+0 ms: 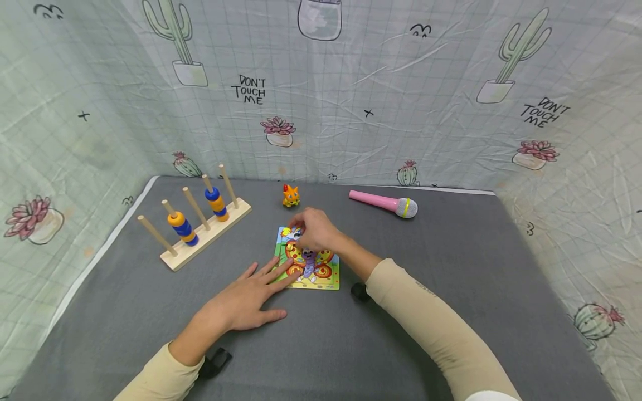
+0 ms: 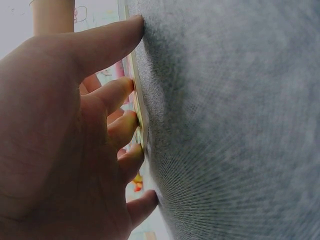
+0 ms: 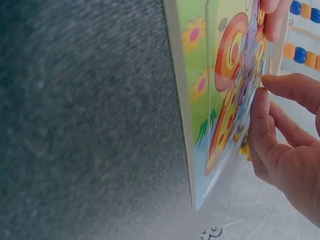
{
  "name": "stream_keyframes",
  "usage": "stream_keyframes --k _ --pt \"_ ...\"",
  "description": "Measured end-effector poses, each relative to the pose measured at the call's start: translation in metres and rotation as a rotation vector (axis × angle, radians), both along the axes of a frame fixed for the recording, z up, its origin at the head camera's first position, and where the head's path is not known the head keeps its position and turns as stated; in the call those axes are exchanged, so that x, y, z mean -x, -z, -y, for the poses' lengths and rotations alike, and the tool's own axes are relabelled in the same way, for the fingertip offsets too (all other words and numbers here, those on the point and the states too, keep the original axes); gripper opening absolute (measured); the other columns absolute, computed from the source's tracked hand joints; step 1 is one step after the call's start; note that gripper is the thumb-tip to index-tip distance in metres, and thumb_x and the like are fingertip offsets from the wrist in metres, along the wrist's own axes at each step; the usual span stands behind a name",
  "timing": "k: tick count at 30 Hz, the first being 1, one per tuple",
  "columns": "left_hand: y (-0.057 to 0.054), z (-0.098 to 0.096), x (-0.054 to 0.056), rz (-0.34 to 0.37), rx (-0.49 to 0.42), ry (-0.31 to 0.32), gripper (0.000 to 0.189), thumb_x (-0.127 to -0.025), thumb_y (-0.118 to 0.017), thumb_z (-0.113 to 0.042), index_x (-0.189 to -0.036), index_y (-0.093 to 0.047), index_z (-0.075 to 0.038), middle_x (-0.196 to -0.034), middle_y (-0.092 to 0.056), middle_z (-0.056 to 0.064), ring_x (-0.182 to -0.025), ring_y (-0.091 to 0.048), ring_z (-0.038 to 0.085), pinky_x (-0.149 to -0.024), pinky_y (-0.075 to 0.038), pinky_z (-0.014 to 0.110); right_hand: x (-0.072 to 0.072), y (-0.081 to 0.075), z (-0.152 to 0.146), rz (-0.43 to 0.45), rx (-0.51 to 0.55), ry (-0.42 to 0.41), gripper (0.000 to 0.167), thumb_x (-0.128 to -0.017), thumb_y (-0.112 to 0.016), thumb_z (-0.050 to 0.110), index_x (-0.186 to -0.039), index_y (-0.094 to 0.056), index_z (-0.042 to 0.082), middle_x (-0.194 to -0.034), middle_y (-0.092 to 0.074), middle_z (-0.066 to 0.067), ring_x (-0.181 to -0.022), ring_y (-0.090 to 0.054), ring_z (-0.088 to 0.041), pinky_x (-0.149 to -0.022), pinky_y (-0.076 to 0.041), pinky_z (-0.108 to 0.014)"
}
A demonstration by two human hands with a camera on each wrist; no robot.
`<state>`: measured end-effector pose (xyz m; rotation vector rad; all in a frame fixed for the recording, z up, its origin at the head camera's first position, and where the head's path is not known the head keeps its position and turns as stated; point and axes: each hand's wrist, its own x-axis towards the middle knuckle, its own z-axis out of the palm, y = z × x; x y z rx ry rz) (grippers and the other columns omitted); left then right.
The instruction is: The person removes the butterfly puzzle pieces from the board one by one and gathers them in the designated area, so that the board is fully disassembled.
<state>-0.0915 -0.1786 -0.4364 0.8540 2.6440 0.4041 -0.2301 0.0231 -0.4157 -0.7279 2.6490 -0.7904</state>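
Observation:
A butterfly jigsaw puzzle (image 1: pixel 326 283) in a flat board lies at mid-table, with orange and yellow wings and a purple body. My left hand (image 1: pixel 246 303) is spread low over its left side, fingertips resting on the lower-left edge, thumb out on the cloth. In the left wrist view, fingers (image 2: pixel 122 130) line the board's edge. My right hand (image 1: pixel 316 229) comes over the board's upper part, its thumb and index finger pinching at a puzzle piece by the upper-left wing. The right wrist view shows those fingertips (image 3: pixel 261 95) close together at the board's surface; the hand mostly hides the piece.
A wooden peg rack (image 1: pixel 213 231) with blue and orange beads stands to the left. Behind the puzzle sits a small orange spiky toy (image 1: pixel 291 196). A pink toy microphone (image 1: pixel 381 201) lies at back right. Printed cloth (image 1: pixel 341 150) hangs behind the grey table.

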Motion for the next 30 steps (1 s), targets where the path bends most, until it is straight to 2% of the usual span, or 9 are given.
stream_keyframes --k 9,20,30 --pt "0.001 0.000 0.001 -0.001 -0.003 0.011 0.077 -0.100 -0.064 -0.052 -0.166 -0.029 -0.030 -0.176 -0.015 -0.002 -0.163 -0.012 0.034 -0.124 -0.015 0.070 0.001 -0.001 -0.019 -0.002 0.036 0.004 0.043 -0.079 -0.089 0.010 -0.121 -0.078 0.010 -0.110 -0.068 -0.007 -0.094 -0.062 -0.017 -0.081 -0.053 -0.028" --pt "0.000 -0.001 0.002 0.027 0.013 -0.004 0.077 -0.100 -0.064 -0.053 -0.166 -0.029 -0.031 -0.176 -0.015 -0.002 -0.163 -0.009 0.033 -0.125 -0.014 0.070 0.000 -0.009 -0.044 0.011 0.042 0.042 0.044 -0.081 -0.087 0.010 -0.124 -0.077 0.013 -0.118 -0.065 -0.008 -0.104 -0.067 -0.022 -0.088 -0.057 -0.034" --pt "0.000 -0.002 0.002 0.036 0.028 -0.013 0.078 -0.100 -0.064 -0.053 -0.166 -0.029 -0.031 -0.176 -0.014 -0.002 -0.163 -0.010 0.033 -0.125 -0.014 0.069 0.001 -0.004 -0.073 -0.001 0.047 0.077 0.042 -0.080 -0.088 0.009 -0.121 -0.078 0.011 -0.115 -0.067 -0.008 -0.098 -0.068 -0.019 -0.087 -0.056 -0.034"
